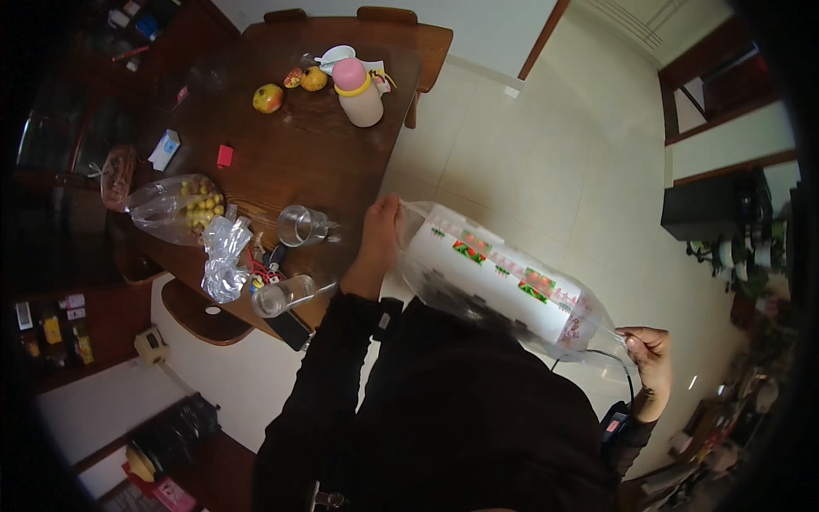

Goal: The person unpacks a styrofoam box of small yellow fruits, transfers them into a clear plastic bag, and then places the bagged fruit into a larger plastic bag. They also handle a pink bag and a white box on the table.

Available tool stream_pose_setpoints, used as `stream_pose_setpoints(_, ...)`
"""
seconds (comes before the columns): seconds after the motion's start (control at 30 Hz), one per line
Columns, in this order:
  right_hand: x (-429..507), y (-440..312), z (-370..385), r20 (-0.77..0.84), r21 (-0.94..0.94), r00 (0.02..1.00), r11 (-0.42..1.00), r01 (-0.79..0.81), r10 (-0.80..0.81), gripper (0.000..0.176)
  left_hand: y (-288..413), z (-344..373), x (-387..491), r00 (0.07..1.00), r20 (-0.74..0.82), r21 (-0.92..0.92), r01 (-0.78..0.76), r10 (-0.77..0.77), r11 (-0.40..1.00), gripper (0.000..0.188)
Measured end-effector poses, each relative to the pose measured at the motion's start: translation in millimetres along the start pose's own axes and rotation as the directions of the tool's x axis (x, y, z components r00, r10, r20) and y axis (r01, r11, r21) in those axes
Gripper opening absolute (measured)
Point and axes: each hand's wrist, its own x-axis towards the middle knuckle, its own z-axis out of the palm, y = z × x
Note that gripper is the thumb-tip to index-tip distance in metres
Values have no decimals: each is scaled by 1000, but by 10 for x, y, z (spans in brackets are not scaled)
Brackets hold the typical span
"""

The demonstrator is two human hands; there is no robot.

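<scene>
Stretched between my two hands is a clear plastic bag (422,281) with a white printed carton (486,275) inside it. Red and green pictures and some writing mark the carton's long side. My left hand (382,233) grips one end of the bag, beside the table edge. At the other end, my right hand (646,355) pinches the plastic between thumb and fingers. The bag hangs in front of my body, above the tiled floor. Its lower side is partly lost against my dark clothes.
On the wooden table (307,153) stand a drinking glass (301,226), another glass (283,296) and a pink-capped bottle (358,96). Pomegranates (268,98), a bag of yellow-green fruit (185,208), crumpled plastic (226,256), and a small red box (224,156) lie there too. A stool (205,310) is at the left.
</scene>
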Motion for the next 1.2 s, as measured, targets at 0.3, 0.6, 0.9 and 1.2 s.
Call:
stream_pose_setpoints(0.3,2033,-650,-950,78,37,989,992,123,-126,24,515,912,1715,993,-111,-45,-51,46,998,25)
stream_pose_setpoints(0.6,4479,-1502,-1747,185,799,927,600,52,-327,20,607,1551,3090,961,-247,-41,-138,124,990,20)
stream_pose_setpoints(0.9,6695,-2966,-1466,567,762,685,608,-223,-458,17,619,1435,3599,585,-678,407,-205,445,890,51)
stream_pose_setpoints(1.2,8098,-4056,-623,639,698,611,687,-203,-468,28,553,967,4058,382,-924,-76,-268,33,960,72)
